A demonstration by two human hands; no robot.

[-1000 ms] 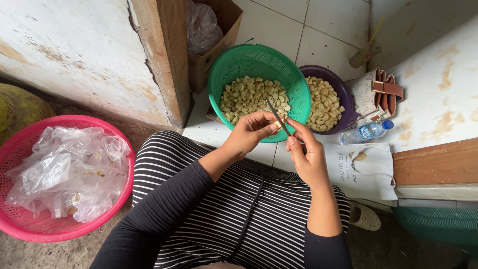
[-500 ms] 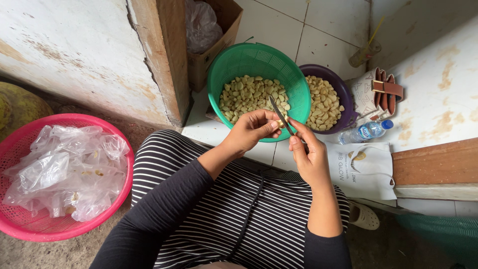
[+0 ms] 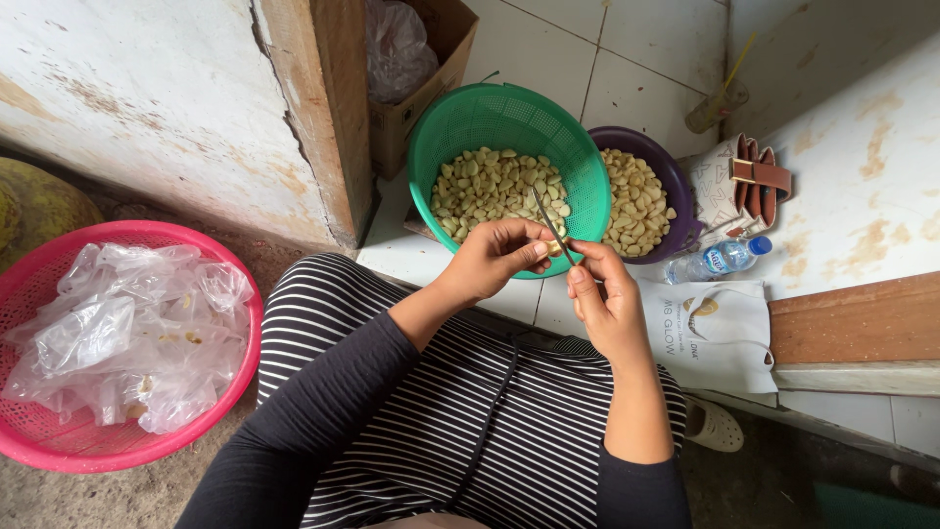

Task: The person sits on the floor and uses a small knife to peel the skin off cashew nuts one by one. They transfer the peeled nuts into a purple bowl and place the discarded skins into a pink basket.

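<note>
left hand (image 3: 494,257) pinching a small pale clove (image 3: 554,249) | right hand (image 3: 605,299) grip clenched round a thin knife (image 3: 550,223) | both over the green basket (image 3: 578,162) of peeled cloves

Left hand (image 3: 494,257), right hand (image 3: 602,299): grips pinched, fingertips meeting.

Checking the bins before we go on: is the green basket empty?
No, the green basket holds a layer of pale peeled cloves, beside the purple bowl.
</note>
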